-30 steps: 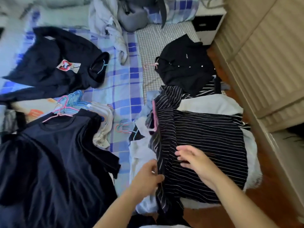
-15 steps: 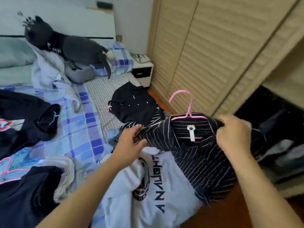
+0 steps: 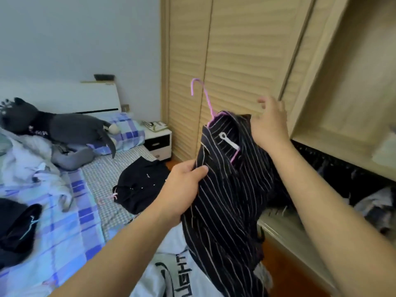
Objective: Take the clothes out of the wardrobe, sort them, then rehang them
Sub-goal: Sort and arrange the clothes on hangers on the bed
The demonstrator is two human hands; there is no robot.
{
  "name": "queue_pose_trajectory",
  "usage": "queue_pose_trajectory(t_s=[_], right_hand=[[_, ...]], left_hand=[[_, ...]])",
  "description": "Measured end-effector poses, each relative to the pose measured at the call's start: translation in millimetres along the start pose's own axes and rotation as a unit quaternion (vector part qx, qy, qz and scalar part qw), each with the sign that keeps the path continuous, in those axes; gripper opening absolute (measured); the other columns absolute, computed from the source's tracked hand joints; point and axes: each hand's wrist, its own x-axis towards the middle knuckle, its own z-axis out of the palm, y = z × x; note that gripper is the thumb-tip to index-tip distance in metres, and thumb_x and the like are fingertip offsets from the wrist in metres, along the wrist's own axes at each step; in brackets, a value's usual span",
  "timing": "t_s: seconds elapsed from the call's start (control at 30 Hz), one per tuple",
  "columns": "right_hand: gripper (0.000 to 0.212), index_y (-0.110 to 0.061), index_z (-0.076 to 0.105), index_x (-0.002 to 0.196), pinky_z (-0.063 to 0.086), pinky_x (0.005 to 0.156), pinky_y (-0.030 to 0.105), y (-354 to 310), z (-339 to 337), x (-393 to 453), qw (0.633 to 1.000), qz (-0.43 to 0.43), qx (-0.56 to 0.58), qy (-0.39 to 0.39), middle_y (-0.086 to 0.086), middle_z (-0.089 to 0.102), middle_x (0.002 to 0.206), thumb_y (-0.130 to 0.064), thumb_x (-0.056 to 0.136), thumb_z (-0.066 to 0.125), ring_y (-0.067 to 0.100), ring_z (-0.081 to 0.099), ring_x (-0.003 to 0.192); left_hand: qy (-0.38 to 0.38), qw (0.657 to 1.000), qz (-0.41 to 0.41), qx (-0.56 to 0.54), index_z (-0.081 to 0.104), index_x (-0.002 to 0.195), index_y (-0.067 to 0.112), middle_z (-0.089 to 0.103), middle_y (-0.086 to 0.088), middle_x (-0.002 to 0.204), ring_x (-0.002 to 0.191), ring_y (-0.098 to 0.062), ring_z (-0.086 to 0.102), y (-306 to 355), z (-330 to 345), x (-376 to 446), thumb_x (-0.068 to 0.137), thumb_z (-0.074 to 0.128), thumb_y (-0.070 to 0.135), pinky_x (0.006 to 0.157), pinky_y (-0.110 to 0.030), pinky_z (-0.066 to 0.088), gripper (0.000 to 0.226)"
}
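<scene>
A black shirt with thin white stripes (image 3: 227, 202) hangs on a pink hanger (image 3: 203, 97), held up in front of the wardrobe's slatted doors (image 3: 235, 50). My left hand (image 3: 184, 187) grips the shirt's left shoulder edge. My right hand (image 3: 270, 123) is at the shirt's right shoulder, fingers spread and blurred; its hold on the cloth is unclear. The open wardrobe section (image 3: 353, 179) lies to the right, dark, with clothes inside.
On the bed (image 3: 70, 221) lie a black buttoned top (image 3: 139, 185), a white printed T-shirt (image 3: 171, 271), dark garments at the left edge and a grey plush toy (image 3: 53, 125). A white nightstand (image 3: 158, 140) stands by the wardrobe.
The striped shirt has been lifted off the pile on the bed and raised toward the wardrobe. My view has swung up and right. My right hand's fingers have opened at the shoulder.
</scene>
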Motion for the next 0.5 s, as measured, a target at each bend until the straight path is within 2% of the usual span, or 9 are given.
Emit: queue_pose_trajectory(t_s=[0.07, 0.1, 0.17, 0.2, 0.23, 0.27, 0.33, 0.4, 0.5], right_hand=[[0.019, -0.021, 0.057, 0.118, 0.053, 0.082, 0.032, 23.4, 10.5, -35.1, 0.991, 0.018, 0.13, -0.03, -0.002, 0.059, 0.108, -0.02, 0.1, 0.051, 0.018, 0.062, 0.092], [0.017, -0.02, 0.06, 0.115, 0.054, 0.072, 0.032, 35.8, 18.2, -52.3, 0.974, 0.05, 0.196, -0.103, -0.003, 0.06, 0.096, -0.027, 0.102, 0.051, 0.016, 0.062, 0.078], [0.025, -0.018, 0.065, 0.113, 0.055, 0.068, 0.031, 57.3, 31.5, -74.7, 0.889, 0.154, 0.333, -0.273, 0.002, 0.06, 0.086, -0.034, 0.102, 0.051, 0.013, 0.061, 0.072], [0.028, -0.017, 0.067, 0.113, 0.054, 0.068, 0.03, 71.5, 41.7, -75.8, 0.842, 0.191, 0.387, -0.325, 0.002, 0.062, 0.086, -0.036, 0.102, 0.05, 0.012, 0.063, 0.073], [0.029, -0.018, 0.069, 0.114, 0.054, 0.067, 0.027, 84.4, 48.5, -73.9, 0.811, 0.213, 0.417, -0.351, 0.0, 0.066, 0.084, -0.036, 0.102, 0.05, 0.01, 0.066, 0.073], [0.028, -0.018, 0.069, 0.115, 0.052, 0.067, 0.025, 97.3, 54.8, -66.9, 0.798, 0.22, 0.424, -0.367, -0.003, 0.07, 0.084, -0.034, 0.101, 0.052, 0.007, 0.068, 0.074], [0.021, -0.018, 0.071, 0.113, 0.052, 0.072, 0.027, 119.3, 67.6, -49.7, 0.826, 0.21, 0.375, -0.365, -0.005, 0.076, 0.092, -0.024, 0.098, 0.059, 0.009, 0.071, 0.085], [0.017, -0.015, 0.074, 0.106, 0.055, 0.085, 0.038, 142.5, 78.8, -31.6, 0.841, 0.21, 0.336, -0.367, 0.003, 0.077, 0.097, -0.014, 0.095, 0.06, 0.02, 0.071, 0.095], [0.018, -0.014, 0.074, 0.101, 0.054, 0.088, 0.042, 163.2, 89.7, -0.8, 0.855, 0.234, 0.322, -0.333, 0.009, 0.076, 0.096, -0.018, 0.086, 0.064, 0.025, 0.071, 0.094]], left_hand=[[0.061, 0.997, -0.034, -0.043, 0.074, 0.1, 0.01, 0.076, -0.02, 0.096, 0.093, -0.04, 0.073, -10.1, 15.0, 19.4, 0.103, 0.047, 0.015, 0.091, -0.055, 0.057, 0.027], [0.089, 0.995, -0.035, -0.042, 0.073, 0.099, 0.009, 0.075, -0.021, 0.096, 0.093, -0.042, 0.072, -18.3, 23.4, 30.7, 0.102, 0.048, 0.015, 0.09, -0.058, 0.057, 0.026], [0.127, 0.992, -0.022, 0.016, 0.071, 0.095, 0.012, 0.074, -0.02, 0.094, 0.091, -0.042, 0.071, -39.0, 47.2, 50.6, 0.096, 0.05, 0.021, 0.087, -0.059, 0.057, 0.023], [0.139, 0.988, -0.013, 0.063, 0.07, 0.095, 0.014, 0.074, -0.016, 0.093, 0.09, -0.038, 0.071, -52.8, 62.1, 63.0, 0.093, 0.05, 0.023, 0.087, -0.056, 0.057, 0.021], [0.133, 0.985, -0.008, 0.112, 0.068, 0.097, 0.018, 0.074, -0.009, 0.094, 0.09, -0.03, 0.071, -65.0, 77.0, 73.2, 0.092, 0.049, 0.024, 0.087, -0.049, 0.056, 0.02], [0.128, 0.98, -0.006, 0.153, 0.067, 0.101, 0.021, 0.074, -0.003, 0.097, 0.093, -0.022, 0.069, -77.7, 92.1, 86.0, 0.094, 0.048, 0.024, 0.087, -0.042, 0.055, 0.02], [0.119, 0.97, -0.008, 0.213, 0.064, 0.11, 0.021, 0.071, 0.001, 0.105, 0.099, -0.017, 0.066, -93.9, 113.6, 106.1, 0.097, 0.046, 0.024, 0.084, -0.033, 0.05, 0.022], [0.112, 0.961, -0.004, 0.252, 0.062, 0.118, 0.019, 0.07, -0.001, 0.11, 0.103, -0.02, 0.065, -104.0, 130.8, 128.9, 0.094, 0.042, 0.027, 0.085, -0.034, 0.051, 0.032], [0.082, 0.969, 0.021, 0.233, 0.058, 0.127, 0.018, 0.068, -0.002, 0.115, 0.108, -0.019, 0.063, -104.8, 149.1, 156.1, 0.095, 0.048, 0.017, 0.091, -0.032, 0.05, 0.033]])
